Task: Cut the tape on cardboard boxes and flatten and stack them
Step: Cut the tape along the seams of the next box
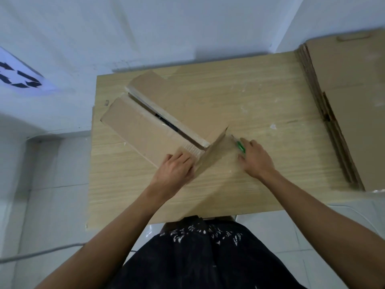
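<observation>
Head view, looking straight down past a dark patterned garment (200, 257) at the table's near edge, and both forearms reach out over the light wood-grain table (129, 195). Left hand (175, 170) presses down on the near end of the long brown cardboard box (141, 130), fingers lying over the top panel, nothing pinched that I can make out. Right hand (257, 160) is just beside it, clenched round the green-handled cutter (240, 146). The blade tip aims away and to the left, close to the opened end flap (212, 155) that stands up between the two hands. Now the bit that matters: the box runs on a diagonal, near end at the hands, far end off toward the table's far-left corner, and its top seam (164, 119) gapes dark along that same line. So the knife hand is right at the near end, with the box lying away and left of the blade. Any further cut would run up that diagonal, I'd say, and the steadying fingers sit close to that line, so watch those. Room to work? Bare tabletop lies right of the box, and at the right edge sits the stack of flattened brown cardboard (343, 113), well apart from it. The box's far end nearly reaches the table's left and far edges, white wall (187, 28) behind.
</observation>
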`<action>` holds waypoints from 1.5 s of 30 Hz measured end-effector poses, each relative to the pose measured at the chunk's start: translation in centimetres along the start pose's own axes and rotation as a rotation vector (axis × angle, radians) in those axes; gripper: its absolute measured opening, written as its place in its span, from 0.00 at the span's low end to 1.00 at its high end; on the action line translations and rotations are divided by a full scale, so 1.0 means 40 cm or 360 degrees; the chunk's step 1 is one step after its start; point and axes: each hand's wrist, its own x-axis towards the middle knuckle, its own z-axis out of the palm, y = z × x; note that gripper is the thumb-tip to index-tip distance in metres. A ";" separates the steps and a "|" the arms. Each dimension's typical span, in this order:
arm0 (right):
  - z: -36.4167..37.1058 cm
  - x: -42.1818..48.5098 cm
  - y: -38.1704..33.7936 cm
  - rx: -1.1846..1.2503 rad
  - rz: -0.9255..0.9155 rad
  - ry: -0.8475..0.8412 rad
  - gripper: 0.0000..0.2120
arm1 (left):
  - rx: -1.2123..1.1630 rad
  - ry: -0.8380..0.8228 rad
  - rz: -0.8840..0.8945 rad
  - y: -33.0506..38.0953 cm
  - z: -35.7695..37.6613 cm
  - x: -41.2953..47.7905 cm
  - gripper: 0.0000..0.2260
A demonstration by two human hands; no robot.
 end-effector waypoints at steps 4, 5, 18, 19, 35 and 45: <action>-0.064 0.019 -0.047 0.0394 -0.0052 0.0475 0.35 | -0.0026 0.0086 -0.0074 0.011 -0.004 -0.009 0.11; -0.089 0.022 -0.066 0.0479 -0.0209 0.0535 0.36 | -0.0042 0.0099 -0.0113 0.016 -0.005 -0.013 0.10; -0.103 0.137 -0.135 0.1304 0.0015 0.0110 0.30 | -0.0362 0.0207 -0.1411 0.076 -0.013 -0.017 0.34; -0.102 0.145 -0.127 0.1418 0.0113 0.0032 0.32 | -0.0439 0.0288 -0.1430 0.079 -0.019 -0.011 0.34; -0.051 0.044 -0.182 0.0450 -0.0336 0.0769 0.28 | -0.2437 0.1864 -0.3029 0.112 0.039 -0.034 0.30; 0.031 -0.034 -0.280 0.0455 -0.0360 0.0241 0.40 | -0.0452 0.0543 -0.2152 -0.052 -0.048 -0.073 0.49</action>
